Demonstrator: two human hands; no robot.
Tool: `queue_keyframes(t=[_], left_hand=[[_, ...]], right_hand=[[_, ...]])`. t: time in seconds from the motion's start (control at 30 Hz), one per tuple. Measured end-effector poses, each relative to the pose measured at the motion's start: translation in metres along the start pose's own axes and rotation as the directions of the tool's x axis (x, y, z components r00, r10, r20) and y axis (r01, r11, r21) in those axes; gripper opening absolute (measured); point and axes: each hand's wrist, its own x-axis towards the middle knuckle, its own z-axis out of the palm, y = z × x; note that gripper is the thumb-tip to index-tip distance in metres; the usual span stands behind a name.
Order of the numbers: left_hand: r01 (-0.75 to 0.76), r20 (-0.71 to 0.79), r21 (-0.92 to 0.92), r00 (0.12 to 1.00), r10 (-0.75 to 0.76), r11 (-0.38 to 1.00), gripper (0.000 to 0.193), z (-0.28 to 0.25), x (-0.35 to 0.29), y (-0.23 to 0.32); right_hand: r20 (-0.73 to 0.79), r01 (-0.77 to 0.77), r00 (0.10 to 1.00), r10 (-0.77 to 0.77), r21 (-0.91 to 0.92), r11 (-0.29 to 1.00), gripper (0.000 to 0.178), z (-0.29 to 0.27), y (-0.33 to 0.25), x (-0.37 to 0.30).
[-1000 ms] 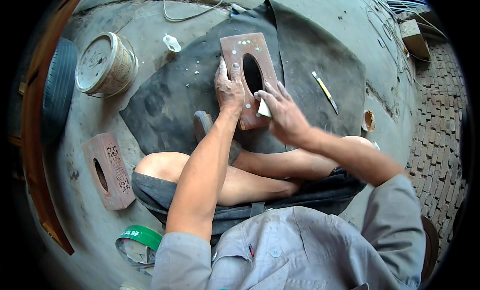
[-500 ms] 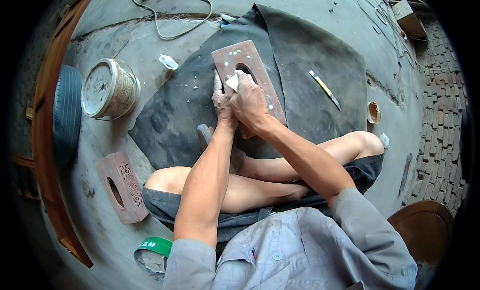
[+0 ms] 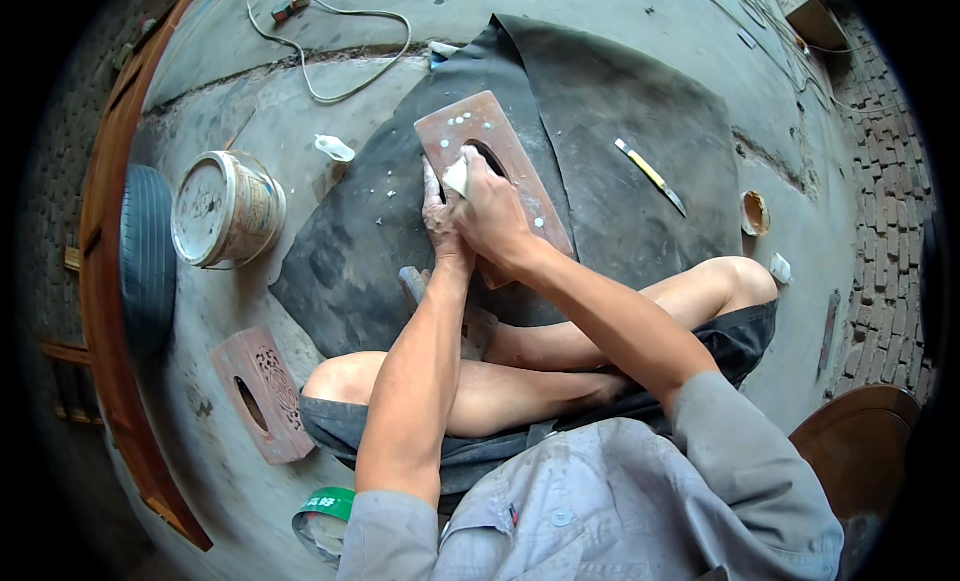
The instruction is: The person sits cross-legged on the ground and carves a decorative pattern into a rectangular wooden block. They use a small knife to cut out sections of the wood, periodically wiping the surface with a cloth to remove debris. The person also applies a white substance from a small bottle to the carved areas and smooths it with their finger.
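A reddish-brown tissue box (image 3: 468,118) with an oval slot and several pale filler spots lies tilted on the dark mat before me. My left hand (image 3: 445,228) holds its left side, with fingers along the edge. My right hand (image 3: 494,213) is closed on a small folded white sheet (image 3: 456,176), pressed to the box beside the slot; whether this is sandpaper I cannot tell. My right hand partly covers the left one and the near part of the box. A second tissue box (image 3: 250,391), with a carved openwork side, rests on the floor to my left.
The dark mat (image 3: 630,131) also bears a yellow-handled knife (image 3: 650,178), right of the box. A lidded bucket (image 3: 225,211) and a tyre (image 3: 146,261) stand at left. A white bottle (image 3: 334,148) lies near the mat. A small round container (image 3: 755,214) is at right.
The whole view has shifted slightly. My right hand with the white sheet has slid a little along the box, showing more of the slot. My left hand still holds the box.
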Motion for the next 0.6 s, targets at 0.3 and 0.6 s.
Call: queue_keyframes(t=[0.3,0.6], left_hand=[[-0.028,-0.108,0.423,0.991,0.081,0.906,0.07,-0.001,-0.001,0.02],[-0.032,-0.11,0.448,0.99,0.09,0.893,0.077,0.005,-0.005,0.027]], right_hand=[[0.521,0.321,0.841,-0.147,-0.262,0.91,0.031,-0.085,0.003,0.015],[0.892,0.748,0.32,-0.32,-0.03,0.663,0.023,-0.064,0.013,0.169]])
